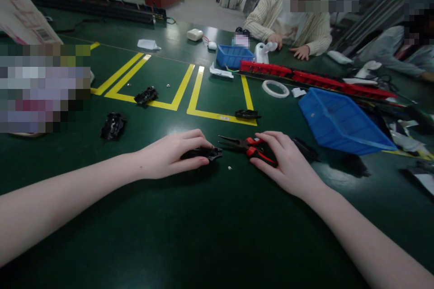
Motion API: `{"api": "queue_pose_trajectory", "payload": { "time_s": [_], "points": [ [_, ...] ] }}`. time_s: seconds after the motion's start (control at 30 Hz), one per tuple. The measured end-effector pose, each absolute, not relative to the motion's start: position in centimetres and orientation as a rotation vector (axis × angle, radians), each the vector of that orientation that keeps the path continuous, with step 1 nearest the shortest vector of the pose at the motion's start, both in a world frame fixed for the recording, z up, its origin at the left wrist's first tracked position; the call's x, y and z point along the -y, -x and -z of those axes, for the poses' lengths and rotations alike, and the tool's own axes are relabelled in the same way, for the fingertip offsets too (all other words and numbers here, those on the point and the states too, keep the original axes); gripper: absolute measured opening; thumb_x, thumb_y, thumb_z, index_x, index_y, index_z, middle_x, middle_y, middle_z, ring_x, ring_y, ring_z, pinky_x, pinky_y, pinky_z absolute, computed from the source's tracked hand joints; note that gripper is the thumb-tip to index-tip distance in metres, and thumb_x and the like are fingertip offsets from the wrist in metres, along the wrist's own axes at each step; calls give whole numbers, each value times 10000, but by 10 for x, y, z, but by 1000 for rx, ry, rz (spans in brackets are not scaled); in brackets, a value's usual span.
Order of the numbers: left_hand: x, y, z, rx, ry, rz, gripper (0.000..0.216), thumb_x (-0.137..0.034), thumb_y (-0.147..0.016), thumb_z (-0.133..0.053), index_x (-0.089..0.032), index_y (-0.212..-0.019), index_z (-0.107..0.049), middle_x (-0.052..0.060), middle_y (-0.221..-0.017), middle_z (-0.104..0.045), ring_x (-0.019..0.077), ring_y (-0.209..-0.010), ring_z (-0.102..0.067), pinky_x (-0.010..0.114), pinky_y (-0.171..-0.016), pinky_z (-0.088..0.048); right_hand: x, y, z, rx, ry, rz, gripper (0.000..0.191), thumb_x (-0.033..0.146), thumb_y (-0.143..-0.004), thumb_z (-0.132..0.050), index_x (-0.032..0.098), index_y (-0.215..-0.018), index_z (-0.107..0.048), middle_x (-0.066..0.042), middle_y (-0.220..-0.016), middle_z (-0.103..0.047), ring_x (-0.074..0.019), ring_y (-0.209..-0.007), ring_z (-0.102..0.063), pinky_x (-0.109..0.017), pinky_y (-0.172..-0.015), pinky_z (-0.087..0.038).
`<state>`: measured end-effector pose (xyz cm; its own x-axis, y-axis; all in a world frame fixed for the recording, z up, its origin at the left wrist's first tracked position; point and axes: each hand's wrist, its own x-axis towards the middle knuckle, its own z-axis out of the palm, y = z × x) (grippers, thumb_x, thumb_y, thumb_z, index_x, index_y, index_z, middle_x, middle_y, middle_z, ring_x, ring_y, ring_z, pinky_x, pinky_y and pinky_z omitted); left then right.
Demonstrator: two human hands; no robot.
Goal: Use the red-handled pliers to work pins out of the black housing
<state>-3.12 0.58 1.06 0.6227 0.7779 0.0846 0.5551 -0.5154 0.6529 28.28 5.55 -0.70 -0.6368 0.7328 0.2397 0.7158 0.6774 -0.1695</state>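
Note:
My left hand [185, 151] is closed over a black plastic part [213, 153] on the green table, its fingers and thumb along the two sides and hiding most of it. Wrapped round the red and black handles of a pair of needle-nose pliers [237, 143] is my right hand [280, 158]. The pliers' jaws are parted and point left, just beyond the black part. A tiny white piece [229, 168] lies on the table between my hands. Another black part [305, 149] rests beside my right hand, partly hidden by it.
Further black parts [113, 126] lie to the left and beyond my hands, near yellow tape lines [206, 116]. A large blue bin [346, 122] stands at right. Behind are a tape roll [275, 89], a long red strip [315, 79] and a seated person's hands [300, 52].

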Motion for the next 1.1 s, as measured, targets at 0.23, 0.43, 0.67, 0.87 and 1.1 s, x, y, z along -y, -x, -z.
{"api": "queue_pose_trajectory", "payload": {
  "time_s": [0.23,0.43,0.67,0.87,1.1],
  "points": [
    [-6,28,-9,-1110,-2308,-392,310,-396,-973,-442,-182,-1159,-567,71,-1082,-609,193,-897,-606,301,-732,-492,-50,-280,3,2464,968,-155,391,374,-802,-693,183,-1124,-583,-115,-1080,-642,-262,-986,-634,-426,-822,-548],
    [-6,27,-10,-1149,-2318,-394,282,-408,-933,-476,-173,-1074,-542,63,-1030,-606,183,-834,-591,284,-679,-459,-39,-269,0,2388,844,-239,409,352,-780,-717,217,-1143,-583,-102,-1067,-650,-243,-945,-653,-405,-768,-565],
    [-5,28,-11,-1174,-2303,-378,291,-403,-921,-483,-176,-1095,-534,62,-1027,-628,192,-838,-600,286,-674,-456,-36,-268,1,2399,835,-213,438,364,-779,-717,232,-1176,-584,-105,-1095,-644,-257,-969,-652,-422,-784,-570],
    [-5,28,-10,-1179,-2283,-371,305,-381,-899,-553,-173,-1121,-530,37,-992,-642,174,-808,-606,269,-662,-443,-38,-268,1,2393,824,-191,434,349,-785,-721,217,-1172,-573,-112,-1096,-639,-253,-977,-650,-420,-794,-570],
    [-7,30,-8,-1168,-2296,-363,324,-384,-900,-563,-178,-1149,-533,45,-1042,-646,184,-860,-617,275,-690,-458,-38,-268,3,2428,821,-203,406,348,-797,-714,215,-1153,-572,-97,-1082,-641,-244,-969,-647,-402,-772,-572]
  ]
}}
